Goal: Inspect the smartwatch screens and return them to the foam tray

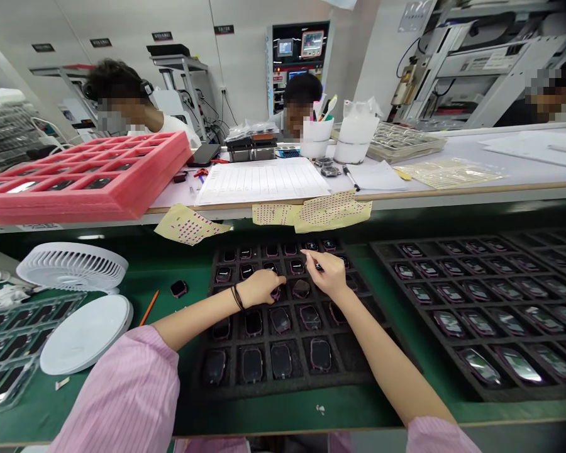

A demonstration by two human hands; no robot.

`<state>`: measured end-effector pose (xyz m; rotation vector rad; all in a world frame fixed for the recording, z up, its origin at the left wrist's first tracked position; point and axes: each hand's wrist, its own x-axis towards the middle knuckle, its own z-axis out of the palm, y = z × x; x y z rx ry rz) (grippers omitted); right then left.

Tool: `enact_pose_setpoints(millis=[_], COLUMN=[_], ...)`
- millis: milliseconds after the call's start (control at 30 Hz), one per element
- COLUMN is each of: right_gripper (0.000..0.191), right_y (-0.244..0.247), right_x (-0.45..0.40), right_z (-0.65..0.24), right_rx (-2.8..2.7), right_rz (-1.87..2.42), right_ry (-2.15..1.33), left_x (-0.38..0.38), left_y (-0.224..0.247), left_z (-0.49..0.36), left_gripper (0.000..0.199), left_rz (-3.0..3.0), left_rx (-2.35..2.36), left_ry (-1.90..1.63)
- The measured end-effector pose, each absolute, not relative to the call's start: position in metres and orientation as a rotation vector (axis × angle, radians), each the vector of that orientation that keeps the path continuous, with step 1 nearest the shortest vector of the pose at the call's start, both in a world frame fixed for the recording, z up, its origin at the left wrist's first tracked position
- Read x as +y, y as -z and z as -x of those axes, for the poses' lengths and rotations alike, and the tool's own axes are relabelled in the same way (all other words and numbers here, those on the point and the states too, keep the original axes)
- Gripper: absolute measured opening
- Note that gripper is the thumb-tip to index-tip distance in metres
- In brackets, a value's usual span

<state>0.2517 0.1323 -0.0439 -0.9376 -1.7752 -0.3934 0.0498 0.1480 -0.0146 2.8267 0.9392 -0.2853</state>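
Observation:
A black foam tray (351,355) holds dark-screened smartwatches with purplish frames in its square compartments; some screens in the back rows are lit. My left hand (260,288) reaches into the middle row, thumb and fingers closing around the edges of a smartwatch (276,294). Part of that watch is hidden under the fingers. Over the right side of the same tray, my right hand (327,272) has its index finger stretched toward the back row and the other fingers curled. I see nothing held in it. Whether its fingertip touches a screen, I cannot tell.
At right lies another foam tray (453,371) of watches. A white fan (87,333), an orange stick (149,307), a loose watch (179,289) and clear plastic trays (16,390) are at left. The shelf ahead bears a pink foam tray (136,201) and papers (264,180). Several people sit beyond.

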Motion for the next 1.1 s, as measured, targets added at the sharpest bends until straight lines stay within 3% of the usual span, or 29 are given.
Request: enact_pose_setpoints(millis=[333,467,900,1000,1100], right_gripper=[0.027,0.028,0.038,0.041,0.044], right_y=[0.05,0.05,0.051,0.054,0.055], right_x=[0.137,0.139,0.147,0.153,0.154], right_z=[-0.256,-0.259,-0.257,-0.255,-0.251], right_rx=[-1.72,-1.665,-1.324,-1.24,-1.205], right_rz=[1.025,1.071,1.16,1.14,1.092], right_ry=[0.225,0.12,-0.685,-0.941,-1.172], left_x=[0.151,0.158,0.165,0.168,0.167], left_y=[0.006,-0.008,0.025,0.03,0.037], left_z=[-0.053,-0.07,-0.113,-0.097,-0.077], left_gripper=[0.032,0.032,0.036,0.04,0.047], left_rz=[-2.775,-2.773,-2.888,-2.811,-2.627], left_rx=[0.935,0.85,0.652,0.668,0.752], left_ry=[0.285,0.124,0.169,-0.02,-0.423])
